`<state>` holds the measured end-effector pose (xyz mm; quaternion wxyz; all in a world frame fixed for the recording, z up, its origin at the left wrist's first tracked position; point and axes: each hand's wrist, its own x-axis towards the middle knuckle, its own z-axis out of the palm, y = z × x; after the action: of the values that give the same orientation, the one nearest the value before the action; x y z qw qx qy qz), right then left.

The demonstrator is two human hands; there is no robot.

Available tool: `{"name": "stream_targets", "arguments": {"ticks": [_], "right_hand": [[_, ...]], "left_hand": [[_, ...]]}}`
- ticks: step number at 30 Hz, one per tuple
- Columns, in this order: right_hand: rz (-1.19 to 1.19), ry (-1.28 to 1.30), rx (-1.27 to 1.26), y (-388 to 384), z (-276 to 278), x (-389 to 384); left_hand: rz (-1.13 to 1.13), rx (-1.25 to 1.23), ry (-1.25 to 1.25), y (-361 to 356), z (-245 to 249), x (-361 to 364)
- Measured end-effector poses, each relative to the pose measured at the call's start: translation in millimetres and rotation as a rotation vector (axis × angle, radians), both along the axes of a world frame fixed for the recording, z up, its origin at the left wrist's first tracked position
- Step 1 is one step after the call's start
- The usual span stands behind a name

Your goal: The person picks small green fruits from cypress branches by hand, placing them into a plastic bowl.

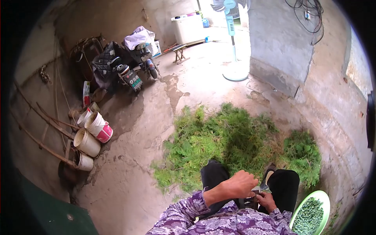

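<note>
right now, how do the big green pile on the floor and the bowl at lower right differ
The big pile is feathery foliage spread loosely over the floor; the bowl is a smooth, rounded container holding small green pieces. The pile covers far more area than the bowl. Both look green, the bowl paler.

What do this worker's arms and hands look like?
They are a person's: the left hand and right hand are ungloved. The left sleeve and right sleeve are purple with pale floral patterns; the left leaves the wrist bare.
</note>
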<state>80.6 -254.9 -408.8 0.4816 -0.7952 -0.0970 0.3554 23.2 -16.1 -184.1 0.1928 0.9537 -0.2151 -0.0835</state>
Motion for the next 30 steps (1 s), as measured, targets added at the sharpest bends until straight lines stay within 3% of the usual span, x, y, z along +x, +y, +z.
{"name": "stream_targets", "arguments": {"ticks": [4, 6, 8, 10, 15, 17, 21, 30], "right_hand": [[0.023, -0.078, -0.005, 5.2, 15.0, -3.9], [0.162, -0.242, -0.175, 11.3, 32.5, -3.0], [0.173, -0.211, -0.26, 17.4, 29.4, -3.5], [0.243, -0.401, -0.357, 24.8, 31.3, -4.8], [0.287, -0.377, -0.424, 21.7, 20.6, 3.9], [0.251, -0.403, -0.391, 16.2, 2.3, 6.3], [0.191, -0.348, -0.326, 26.4, 35.3, 0.7], [0.207, -0.307, -0.353, 31.0, 36.5, 3.7]], "left_hand": [[0.005, -0.014, -0.022, 3.1, 0.5, -3.4], [0.015, -0.027, -0.041, 6.7, 0.0, -8.8], [0.057, -0.048, -0.063, 11.3, 2.2, -16.5], [0.084, -0.071, -0.046, 16.4, 2.2, -24.1], [0.135, -0.013, 0.036, 27.7, -5.0, -24.6], [0.131, -0.041, -0.049, 26.5, -12.6, -18.9], [0.068, -0.047, -0.049, 12.9, -22.0, 1.2], [-0.032, -0.035, 0.049, 6.2, -36.9, 58.0]]}}
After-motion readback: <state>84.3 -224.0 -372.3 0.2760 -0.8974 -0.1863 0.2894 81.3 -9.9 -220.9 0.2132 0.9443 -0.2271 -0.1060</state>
